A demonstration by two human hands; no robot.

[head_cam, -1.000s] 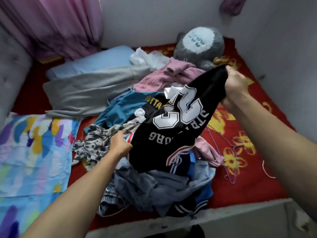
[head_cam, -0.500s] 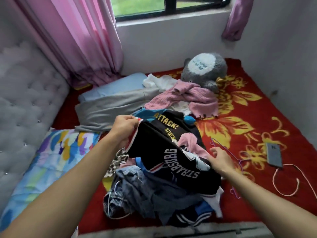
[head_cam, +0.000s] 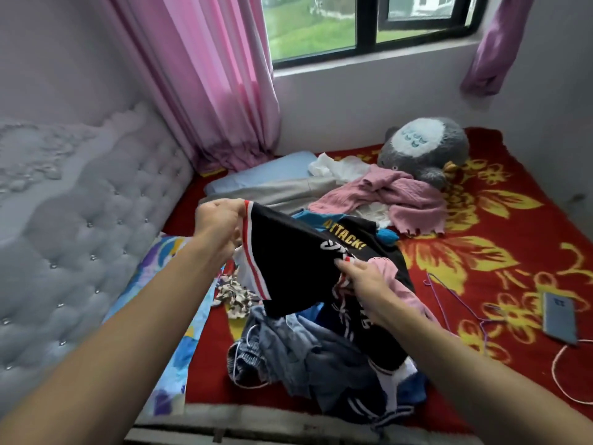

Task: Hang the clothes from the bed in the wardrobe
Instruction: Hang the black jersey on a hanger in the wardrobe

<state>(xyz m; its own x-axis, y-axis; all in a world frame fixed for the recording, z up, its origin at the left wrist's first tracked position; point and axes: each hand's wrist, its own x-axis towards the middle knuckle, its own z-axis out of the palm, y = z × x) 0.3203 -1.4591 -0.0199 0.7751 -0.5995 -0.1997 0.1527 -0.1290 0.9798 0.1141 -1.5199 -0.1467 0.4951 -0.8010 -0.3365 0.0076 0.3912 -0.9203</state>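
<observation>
On the red bed (head_cam: pixel 513 252), w/ plush toy (head_cam: pixel 426 149), phone (head_cam: pixel 560 317) & purple hanger (head_cam: pixel 455 297) at right, we hold the black jersey (head_cam: pixel 295 252) above the clothes pile (head_cam: pixel 288 345): left hand (head_cam: pixel 221 226) pinches its striped edge, right hand (head_cam: pixel 362 281) grips mid-fabric.

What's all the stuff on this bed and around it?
jersey: one, black, held over pile
clothes pile: one, mixed, near edge
sweater: one, pink, beside plush
plush: one, grey, far end
hanger: one, purple, right of pile
phone: one, grey-blue, far right
cable: one, white, by phone
pillow: one, blue, below curtain
curtains: two, pink and purple, flanking window
blanket: one, red-yellow, under everything
left hand: one, holding jersey's striped edge
right hand: one, pinching jersey's middle
</observation>
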